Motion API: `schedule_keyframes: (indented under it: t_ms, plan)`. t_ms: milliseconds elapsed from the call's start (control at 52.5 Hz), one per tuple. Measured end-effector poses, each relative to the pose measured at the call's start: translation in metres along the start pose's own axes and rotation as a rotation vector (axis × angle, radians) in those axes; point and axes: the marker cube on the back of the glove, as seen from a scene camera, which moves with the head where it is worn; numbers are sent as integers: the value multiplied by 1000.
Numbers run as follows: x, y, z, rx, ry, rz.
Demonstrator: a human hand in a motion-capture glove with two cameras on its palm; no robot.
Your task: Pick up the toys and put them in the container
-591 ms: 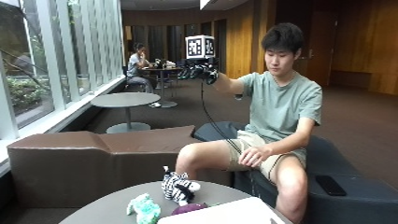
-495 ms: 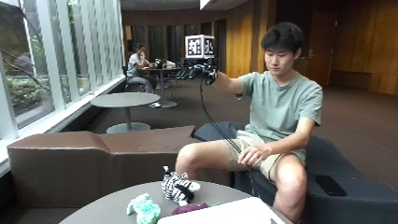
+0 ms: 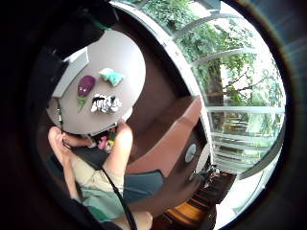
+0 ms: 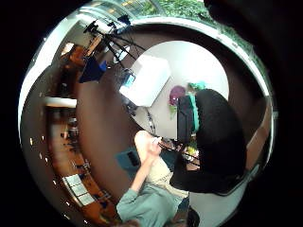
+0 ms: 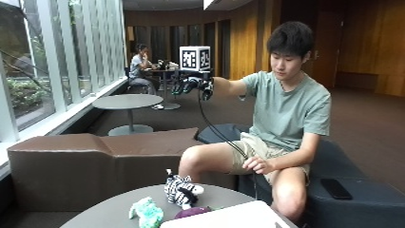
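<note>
Three soft toys lie on a round grey table: a striped zebra, a teal plush and a purple eggplant. A white container stands beside them at the table's near edge. My gloved right hand is raised at shoulder height, far above the table, fingers hanging relaxed and holding nothing. From the palm, the zebra, teal plush, eggplant and container show small, far below. The container and eggplant also show past the black glove.
The person sits on a dark bench behind the table, bare left hand resting on the thigh. A brown upholstered bench runs along the window side. A phone lies on the seat.
The raised gloved hand has dropped slightly and drifted toward the window side. The toys and container have not moved.
</note>
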Motion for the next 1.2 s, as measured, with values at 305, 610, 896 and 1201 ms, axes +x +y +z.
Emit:
schedule_keyframes:
  t_ms: [305, 610, 896, 1201]
  plan:
    - [18, -47, 97, -234, 171, -17]
    - [38, -76, 216, -449, 153, -74]
    - [54, -79, 346, -646, 108, -63]
    - [49, -71, 415, -536, 133, -149]
